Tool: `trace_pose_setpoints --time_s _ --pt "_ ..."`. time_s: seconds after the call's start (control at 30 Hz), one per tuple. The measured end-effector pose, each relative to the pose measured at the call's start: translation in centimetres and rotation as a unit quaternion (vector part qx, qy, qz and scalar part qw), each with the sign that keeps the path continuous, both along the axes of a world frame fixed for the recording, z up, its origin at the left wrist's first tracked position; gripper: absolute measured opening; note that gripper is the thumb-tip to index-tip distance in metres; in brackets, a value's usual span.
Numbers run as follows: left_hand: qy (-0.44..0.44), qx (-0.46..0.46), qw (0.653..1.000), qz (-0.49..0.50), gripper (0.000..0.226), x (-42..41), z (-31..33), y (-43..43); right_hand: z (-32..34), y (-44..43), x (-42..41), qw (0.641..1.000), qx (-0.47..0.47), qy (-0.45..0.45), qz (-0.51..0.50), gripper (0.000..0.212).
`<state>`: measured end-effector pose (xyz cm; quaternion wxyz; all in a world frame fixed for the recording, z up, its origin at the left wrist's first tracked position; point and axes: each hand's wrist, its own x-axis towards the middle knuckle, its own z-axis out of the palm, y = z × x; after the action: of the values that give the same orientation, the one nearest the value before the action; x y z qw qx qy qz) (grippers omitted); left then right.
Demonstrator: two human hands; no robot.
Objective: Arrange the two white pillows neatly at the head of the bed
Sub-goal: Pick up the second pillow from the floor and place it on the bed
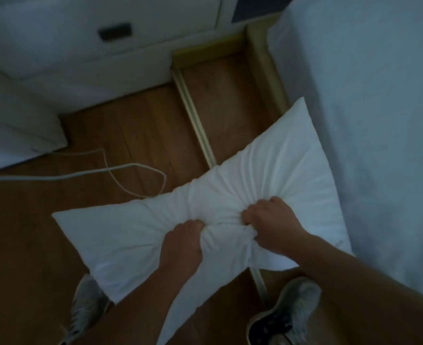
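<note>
Beside the bed (370,120) edge, both hands' grips clench one pillow (267,170) above open floor (140,135).

Two bare forearms reaching forward and down, left hand (183,241) and right hand (270,226) side by side, both fists clenched tight in bunched white pillow (267,170) fabric, knuckles up, feet in grey shoes below

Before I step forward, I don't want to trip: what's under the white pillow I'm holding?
Under the white pillow lie brown wooden floor, a pale floor rail and both grey shoes. The looped white cable stops short of it. Whatever lies directly beneath stays hidden.
</note>
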<state>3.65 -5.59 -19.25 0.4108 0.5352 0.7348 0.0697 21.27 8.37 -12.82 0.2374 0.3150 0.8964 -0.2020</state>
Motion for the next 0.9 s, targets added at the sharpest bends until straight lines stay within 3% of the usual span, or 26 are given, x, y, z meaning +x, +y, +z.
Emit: trace_pose_setpoints --time_s 0.27,0.53,0.7,0.9 --pt "-0.011 0.109 0.993 -0.048 0.047 10.3 19.7 15.8 21.2 13.5 12.3 0.994 0.107 0.024 -0.026 0.027" --pt "-0.002 0.202 0.973 -0.108 0.048 27.5 34.1 38.1 34.8 32.9 30.8 0.972 0.224 -0.014 -0.072 0.026" --pt "0.011 0.14 0.978 -0.153 0.058 35.6 35.2 48.1 35.7 40.0 39.8 0.946 0.261 -0.045 -0.187 0.052" --pt "0.093 0.018 0.954 -0.285 0.085 35.9 28.3 51.1 27.7 40.6 43.3 0.902 0.122 -0.044 -0.411 0.067"
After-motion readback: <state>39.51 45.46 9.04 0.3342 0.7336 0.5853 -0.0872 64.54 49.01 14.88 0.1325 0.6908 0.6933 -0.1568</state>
